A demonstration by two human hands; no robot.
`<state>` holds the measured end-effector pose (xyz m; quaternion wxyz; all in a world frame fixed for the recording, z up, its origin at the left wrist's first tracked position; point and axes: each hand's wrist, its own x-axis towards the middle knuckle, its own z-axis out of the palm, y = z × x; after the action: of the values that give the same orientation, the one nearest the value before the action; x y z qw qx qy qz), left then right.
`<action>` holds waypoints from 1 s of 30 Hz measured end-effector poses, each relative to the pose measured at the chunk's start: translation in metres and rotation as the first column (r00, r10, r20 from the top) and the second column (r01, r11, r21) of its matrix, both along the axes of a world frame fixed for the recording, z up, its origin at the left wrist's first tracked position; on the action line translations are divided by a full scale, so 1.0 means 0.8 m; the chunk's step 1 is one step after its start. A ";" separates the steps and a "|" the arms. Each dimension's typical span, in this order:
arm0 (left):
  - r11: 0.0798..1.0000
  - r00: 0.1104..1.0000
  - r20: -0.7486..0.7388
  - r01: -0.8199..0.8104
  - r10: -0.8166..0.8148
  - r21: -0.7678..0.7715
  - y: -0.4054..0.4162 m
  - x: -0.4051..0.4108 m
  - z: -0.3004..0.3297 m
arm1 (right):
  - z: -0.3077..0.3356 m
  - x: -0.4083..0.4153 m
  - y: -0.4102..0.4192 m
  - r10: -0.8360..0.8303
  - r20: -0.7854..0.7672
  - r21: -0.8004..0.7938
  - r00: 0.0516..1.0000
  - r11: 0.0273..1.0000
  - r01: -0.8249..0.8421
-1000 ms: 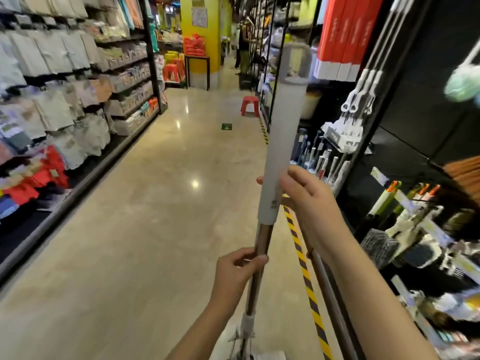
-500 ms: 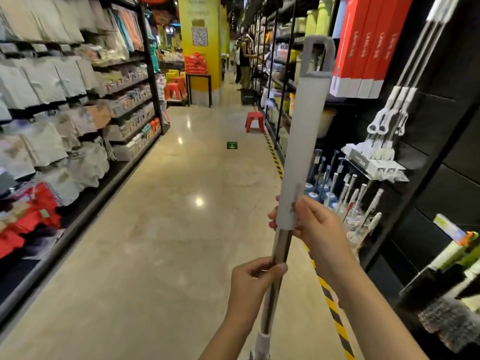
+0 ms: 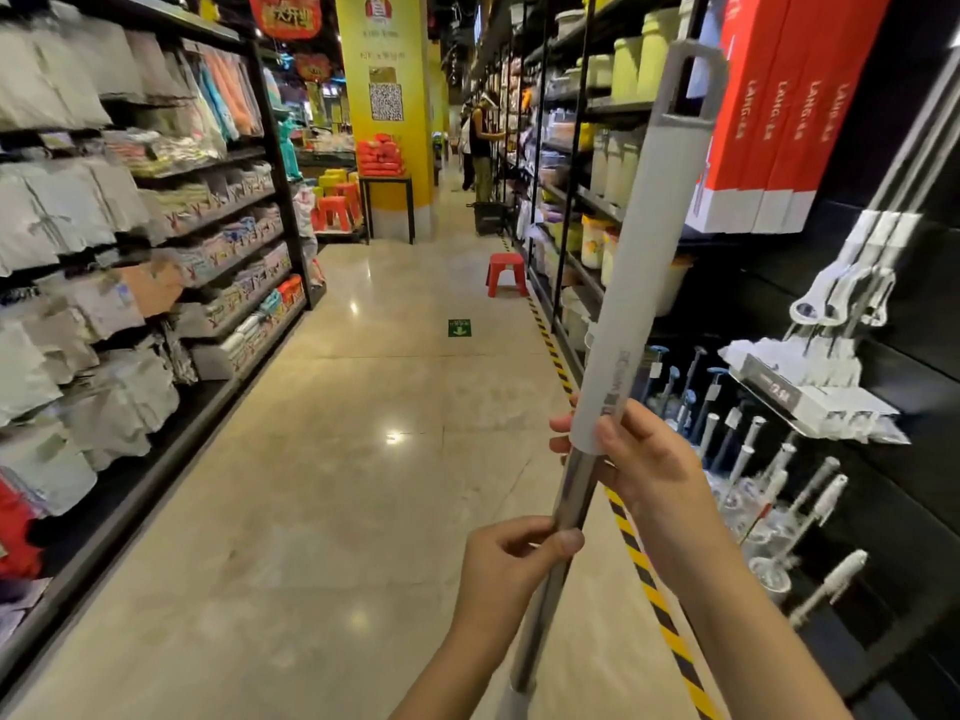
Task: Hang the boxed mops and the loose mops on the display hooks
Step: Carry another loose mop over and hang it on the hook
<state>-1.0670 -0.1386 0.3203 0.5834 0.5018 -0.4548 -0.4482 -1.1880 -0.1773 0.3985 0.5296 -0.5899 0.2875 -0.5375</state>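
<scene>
I hold a loose mop (image 3: 644, 262) upright by its pole, tilted to the right; its grey grip ends in a hanging loop at the top, level with the red boxes. My right hand (image 3: 644, 459) grips the lower end of the grey grip. My left hand (image 3: 511, 556) pinches the bare metal pole below it. The mop's head is out of frame at the bottom. Red and white boxed mops (image 3: 774, 111) hang on the black display wall at the upper right. Beside them hang several loose white mops (image 3: 852, 288) with their heads down.
A black display wall (image 3: 924, 356) with brushes (image 3: 810, 491) on its lower hooks runs along my right. Shelves of packaged textiles (image 3: 104, 241) line the left. A red stool (image 3: 506, 272) stands in the aisle ahead. A person (image 3: 480, 142) stands far down the aisle.
The mop has risen and leaned further right, its loop now level with the red boxes. My view has lifted, and both hands keep their hold on the pole.
</scene>
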 end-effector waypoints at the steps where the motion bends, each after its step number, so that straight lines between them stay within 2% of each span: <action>1: 1.000 1.000 0.002 0.016 -0.016 -0.009 -0.026 0.004 0.000 | -0.002 0.004 -0.023 -0.025 0.015 0.000 1.000 1.000 0.025; 6: 0.994 0.995 0.025 0.101 -0.100 -0.030 -0.170 0.026 -0.014 | -0.019 0.026 -0.149 -0.158 0.095 0.055 0.983 0.987 0.153; 15: 0.917 0.918 0.043 0.397 -0.395 -0.043 -0.450 0.030 0.004 | -0.002 0.032 -0.378 -0.354 -0.033 0.057 0.935 0.933 0.356; 22: 0.800 0.803 0.049 0.596 -0.594 -0.072 -0.624 -0.024 0.022 | 0.009 -0.016 -0.519 -0.583 0.025 0.049 0.812 0.812 0.581; 30: 0.694 0.700 0.102 0.714 -0.707 -0.086 -0.809 -0.124 0.039 | 0.018 -0.109 -0.688 -0.689 0.048 -0.027 0.723 0.723 0.691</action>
<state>-1.1659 -0.7858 0.3516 0.3797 0.2647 -0.6567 -0.5954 -1.2755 -0.7277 0.4129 0.2840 -0.4424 0.4656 -0.7119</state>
